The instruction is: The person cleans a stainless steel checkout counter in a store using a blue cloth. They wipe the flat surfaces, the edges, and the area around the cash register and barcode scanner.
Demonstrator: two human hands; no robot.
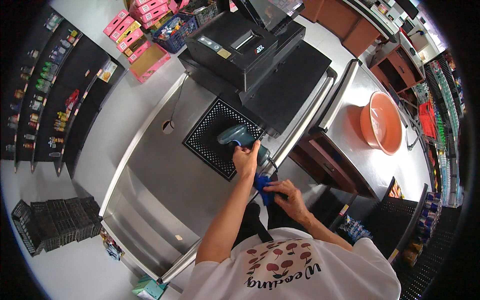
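Note:
My left hand (245,159) is closed around the dark handheld barcode scanner (245,139) above the black dotted mat (210,138) on the metal checkout counter (168,176). The scanner's head points to the upper left, and its cord leaves the handle's lower end. A blue cloth (264,190) hangs just below the scanner at the counter's near edge. My right hand (288,197) holds this cloth with its fingers extended over it.
A black receipt printer (240,48) stands beyond the mat. An orange plastic basin (381,123) rests on the metal side counter (337,150) at right. A cable hole (168,126) is left of the mat. Black crates (56,223) stand on the floor at far left.

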